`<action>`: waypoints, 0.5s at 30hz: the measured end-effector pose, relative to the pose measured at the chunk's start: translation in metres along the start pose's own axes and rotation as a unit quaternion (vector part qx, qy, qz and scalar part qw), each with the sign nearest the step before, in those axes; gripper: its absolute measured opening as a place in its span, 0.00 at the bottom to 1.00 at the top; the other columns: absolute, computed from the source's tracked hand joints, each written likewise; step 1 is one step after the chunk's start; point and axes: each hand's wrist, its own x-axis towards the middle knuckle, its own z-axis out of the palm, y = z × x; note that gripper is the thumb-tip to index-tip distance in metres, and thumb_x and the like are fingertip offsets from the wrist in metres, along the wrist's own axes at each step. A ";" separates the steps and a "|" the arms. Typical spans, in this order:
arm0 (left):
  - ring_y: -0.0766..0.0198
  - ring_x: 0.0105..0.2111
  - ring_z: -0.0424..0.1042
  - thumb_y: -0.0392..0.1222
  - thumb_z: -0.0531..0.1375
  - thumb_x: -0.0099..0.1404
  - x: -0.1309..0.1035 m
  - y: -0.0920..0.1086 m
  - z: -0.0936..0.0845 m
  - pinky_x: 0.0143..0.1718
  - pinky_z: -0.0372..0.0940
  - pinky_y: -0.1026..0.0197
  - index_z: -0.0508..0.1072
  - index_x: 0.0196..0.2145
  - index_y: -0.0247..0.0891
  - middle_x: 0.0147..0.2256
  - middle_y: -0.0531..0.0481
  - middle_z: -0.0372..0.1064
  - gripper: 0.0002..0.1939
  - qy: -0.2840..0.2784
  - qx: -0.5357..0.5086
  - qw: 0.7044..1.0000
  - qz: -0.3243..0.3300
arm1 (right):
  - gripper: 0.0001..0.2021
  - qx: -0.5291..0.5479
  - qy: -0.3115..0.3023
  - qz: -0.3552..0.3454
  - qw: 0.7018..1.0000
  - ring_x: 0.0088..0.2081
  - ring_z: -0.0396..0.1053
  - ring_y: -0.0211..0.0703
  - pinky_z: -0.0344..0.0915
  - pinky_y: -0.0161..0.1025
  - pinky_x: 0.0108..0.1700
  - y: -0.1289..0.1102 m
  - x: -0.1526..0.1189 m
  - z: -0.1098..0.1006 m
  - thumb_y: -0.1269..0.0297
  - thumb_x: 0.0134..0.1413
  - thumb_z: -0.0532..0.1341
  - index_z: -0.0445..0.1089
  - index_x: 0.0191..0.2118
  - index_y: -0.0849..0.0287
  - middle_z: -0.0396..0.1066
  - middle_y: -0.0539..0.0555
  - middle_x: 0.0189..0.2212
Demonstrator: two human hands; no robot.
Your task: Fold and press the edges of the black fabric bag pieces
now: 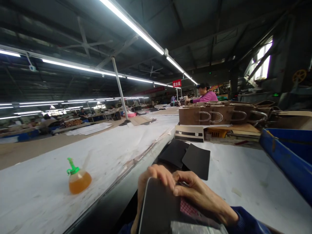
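A dark flat panel with rounded corners (159, 208) stands tilted close in front of me at the bottom centre. My left hand (156, 178) is wrapped over its far top edge, slightly blurred. My right hand (195, 191) is at the panel's right top corner, thumb and fingers pinched on that edge, close to my left fingertips. Beyond my hands lie black flat pieces (197, 161), partly overlapping, at the edge of the white-covered table (234, 175). Red checked cloth (187, 208) shows below my right wrist.
A bottle with a green nozzle and amber liquid (80, 182) stands on the left table (109, 146). Brown bag-like pieces with clear handles (219, 114) line the back right, by a blue bin (287, 156). A person in purple (208, 96) is farther back.
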 end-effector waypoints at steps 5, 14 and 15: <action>0.52 0.49 0.79 0.73 0.42 0.67 -0.026 0.022 -0.048 0.48 0.75 0.53 0.73 0.56 0.45 0.51 0.42 0.78 0.39 -0.051 -0.155 0.975 -0.148 | 0.13 -0.175 0.093 -0.027 0.980 0.27 0.65 0.39 0.59 0.34 0.28 -0.006 -0.014 -0.013 0.56 0.64 0.62 0.70 0.30 0.56 0.69 0.47 0.24; 0.73 0.28 0.80 0.35 0.56 0.72 -0.049 0.002 -0.051 0.34 0.69 0.80 0.72 0.42 0.44 0.31 0.60 0.80 0.06 0.031 0.390 0.909 0.145 | 0.17 -0.384 0.081 -0.178 0.902 0.28 0.70 0.40 0.63 0.36 0.30 -0.012 -0.009 0.014 0.58 0.74 0.51 0.71 0.36 0.58 0.73 0.52 0.28; 0.73 0.27 0.80 0.36 0.56 0.72 -0.052 -0.002 -0.048 0.33 0.69 0.80 0.72 0.42 0.44 0.31 0.60 0.80 0.06 0.033 0.400 0.904 0.149 | 0.19 -0.392 0.079 -0.205 0.893 0.28 0.70 0.40 0.62 0.36 0.30 -0.009 -0.007 0.019 0.57 0.75 0.49 0.71 0.37 0.59 0.73 0.52 0.29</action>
